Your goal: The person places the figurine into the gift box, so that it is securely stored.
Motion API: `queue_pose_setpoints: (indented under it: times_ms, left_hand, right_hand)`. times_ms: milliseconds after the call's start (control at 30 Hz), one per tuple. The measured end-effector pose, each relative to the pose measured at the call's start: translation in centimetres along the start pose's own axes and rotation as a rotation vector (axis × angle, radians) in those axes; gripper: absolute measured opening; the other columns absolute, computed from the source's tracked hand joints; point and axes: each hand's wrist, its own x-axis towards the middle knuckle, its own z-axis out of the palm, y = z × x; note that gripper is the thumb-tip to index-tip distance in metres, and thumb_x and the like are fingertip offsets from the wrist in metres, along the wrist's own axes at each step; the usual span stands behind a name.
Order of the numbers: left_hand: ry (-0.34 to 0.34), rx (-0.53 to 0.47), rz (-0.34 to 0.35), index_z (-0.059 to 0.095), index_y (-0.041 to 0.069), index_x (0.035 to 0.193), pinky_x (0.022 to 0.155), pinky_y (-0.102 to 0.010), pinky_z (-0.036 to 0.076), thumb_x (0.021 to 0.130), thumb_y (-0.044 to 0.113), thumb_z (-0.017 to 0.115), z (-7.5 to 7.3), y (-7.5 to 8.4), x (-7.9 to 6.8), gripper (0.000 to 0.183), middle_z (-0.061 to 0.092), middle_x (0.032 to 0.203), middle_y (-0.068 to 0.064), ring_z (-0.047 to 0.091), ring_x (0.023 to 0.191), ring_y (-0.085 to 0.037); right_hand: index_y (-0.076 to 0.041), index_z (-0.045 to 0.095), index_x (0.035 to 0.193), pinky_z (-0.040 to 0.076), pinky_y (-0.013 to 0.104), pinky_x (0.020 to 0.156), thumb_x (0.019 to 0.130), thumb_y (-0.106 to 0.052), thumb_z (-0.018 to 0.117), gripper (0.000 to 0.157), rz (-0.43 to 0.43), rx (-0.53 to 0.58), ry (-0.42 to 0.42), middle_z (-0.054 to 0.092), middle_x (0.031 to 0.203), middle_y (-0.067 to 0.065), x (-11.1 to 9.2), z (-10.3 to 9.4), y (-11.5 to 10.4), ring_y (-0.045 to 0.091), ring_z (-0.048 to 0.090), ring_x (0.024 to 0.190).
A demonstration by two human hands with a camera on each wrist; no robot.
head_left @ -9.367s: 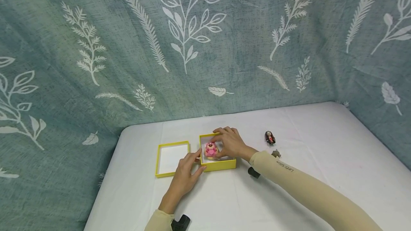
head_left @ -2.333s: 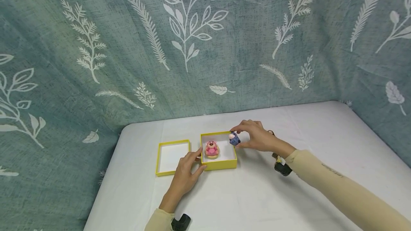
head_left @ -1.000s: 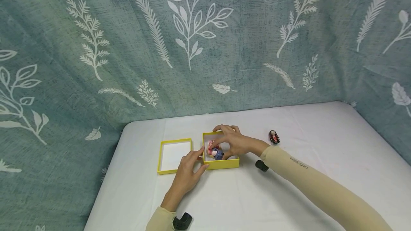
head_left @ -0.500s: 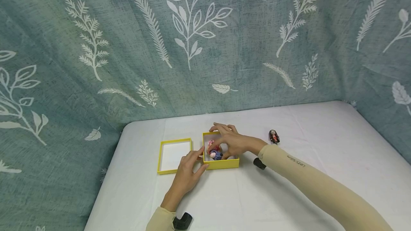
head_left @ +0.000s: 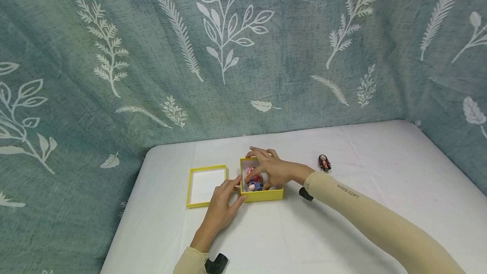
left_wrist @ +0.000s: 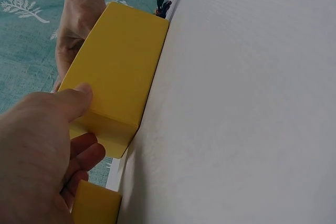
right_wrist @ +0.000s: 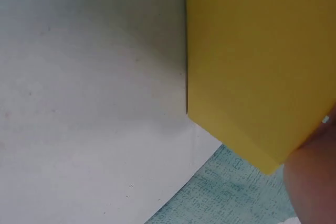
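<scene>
My left hand (head_left: 222, 206) grips the front left corner of an open yellow box (head_left: 262, 196); in the left wrist view its thumb lies on the outer wall (left_wrist: 118, 64) and its fingers bend round the corner. My right hand (head_left: 274, 170) reaches down into the box over its right side. Its thumb and index finger are about a small blue figurine (head_left: 255, 186) with a pale muzzle, low near the front wall. A pink bear figurine (head_left: 251, 171) sits behind the blue one, partly hidden by my right fingers. The right wrist view shows mostly the yellow box wall (right_wrist: 252, 61).
A shallow yellow-rimmed lid (head_left: 188, 187) with a white inside lies left of the box. To the right, a small dark-haired figurine in red (head_left: 324, 163) lies on the white tablecloth (head_left: 365, 168). A patterned green curtain (head_left: 289, 75) hangs behind the table.
The right hand has carried the blue figurine from the box's right rim into the box, then a little leftward and toward the front wall. The left hand has stayed at the corner.
</scene>
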Motion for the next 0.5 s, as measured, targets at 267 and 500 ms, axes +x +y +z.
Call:
queue_pose_setpoints:
  times_ms: [267,500]
  left_hand:
    - [0.002,0.011,0.01,0.049,0.013,0.144,0.089,-0.037,0.044,0.089,0.025,0.073,0.12,0.04,0.06,0.061,0.065,0.116,0.002,0.064,0.099,-0.011]
    - [0.001,0.02,0.01,0.049,0.014,0.144,0.088,-0.037,0.044,0.089,0.026,0.073,0.02,0.02,-0.01,0.061,0.065,0.116,0.002,0.064,0.099,-0.011]
  right_hand:
    - [-0.036,0.071,0.115,0.018,0.063,0.11,0.069,-0.023,0.089,0.05,-0.056,-0.066,-0.003,0.029,0.153,0.012,-0.06,0.36,-0.36,0.039,0.006,0.15]
    - [-0.041,0.068,0.118,0.017,0.061,0.113,0.074,-0.024,0.087,0.051,-0.059,-0.103,-0.028,0.028,0.155,0.012,0.18,0.8,-0.16,0.038,0.005,0.151]
